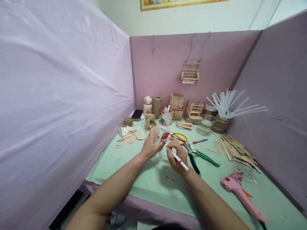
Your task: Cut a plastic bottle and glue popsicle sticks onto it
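A clear plastic bottle (158, 132) with a red and green label is tilted above the table, its neck toward the back. My left hand (151, 144) is wrapped round its left side and lower end. In my right hand (177, 155) is a white marker (180, 160) with a red band, pinched between thumb and fingers. The marker's dark red tip is at the bottle near the red label; whether it touches cannot be told. Right of my right hand lie green-handled pliers (207, 158), with yellow-handled pliers (179, 136) behind.
A pink glue gun (244, 198) lies at the front right. Wooden sticks (236, 150) are piled at right, more (128, 138) at left. Twine (150, 121), a phone (137, 114), a clear cup (206, 124) and a pot of white glue sticks (221, 123) stand or lie further back.
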Demonstrator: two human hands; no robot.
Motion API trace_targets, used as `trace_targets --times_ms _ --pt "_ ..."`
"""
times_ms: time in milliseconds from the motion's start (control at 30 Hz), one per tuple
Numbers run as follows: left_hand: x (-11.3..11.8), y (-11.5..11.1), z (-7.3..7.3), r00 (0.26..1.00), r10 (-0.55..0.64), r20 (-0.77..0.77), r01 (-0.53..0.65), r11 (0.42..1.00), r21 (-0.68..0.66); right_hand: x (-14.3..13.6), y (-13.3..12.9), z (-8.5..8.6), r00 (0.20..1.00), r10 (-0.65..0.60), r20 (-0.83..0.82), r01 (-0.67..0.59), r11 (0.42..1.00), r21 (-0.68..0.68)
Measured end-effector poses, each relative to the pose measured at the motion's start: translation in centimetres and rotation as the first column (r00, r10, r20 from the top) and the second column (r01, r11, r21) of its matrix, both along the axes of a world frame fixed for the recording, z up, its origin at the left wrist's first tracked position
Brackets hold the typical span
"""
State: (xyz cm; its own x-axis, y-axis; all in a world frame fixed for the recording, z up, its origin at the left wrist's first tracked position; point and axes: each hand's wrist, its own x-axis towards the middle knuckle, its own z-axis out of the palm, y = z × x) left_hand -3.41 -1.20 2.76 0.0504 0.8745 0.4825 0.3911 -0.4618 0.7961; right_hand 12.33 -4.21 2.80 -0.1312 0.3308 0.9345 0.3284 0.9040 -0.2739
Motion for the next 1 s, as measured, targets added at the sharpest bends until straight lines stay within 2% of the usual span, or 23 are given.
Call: trace_targets --times_ms 500,700,1000 --pt "-0.06 0.27 -0.65 0.999 0.006 -0.037 -0.004 0.999 0.047 -0.08 0.67 -0.81 0.998 -0.057 0.006 0.057 0.998 -0.01" --pt "-0.12 0.27 -0.67 0.998 0.012 -0.059 -0.009 0.998 0.058 -0.12 0.75 -0.73 1.0 -0.012 -0.003 0.012 1.0 0.001" --pt "-0.17 0.21 -0.49 0.997 0.01 -0.073 -0.004 0.997 0.078 -0.05 0.73 -0.68 1.0 -0.009 0.006 0.009 1.0 0.001"
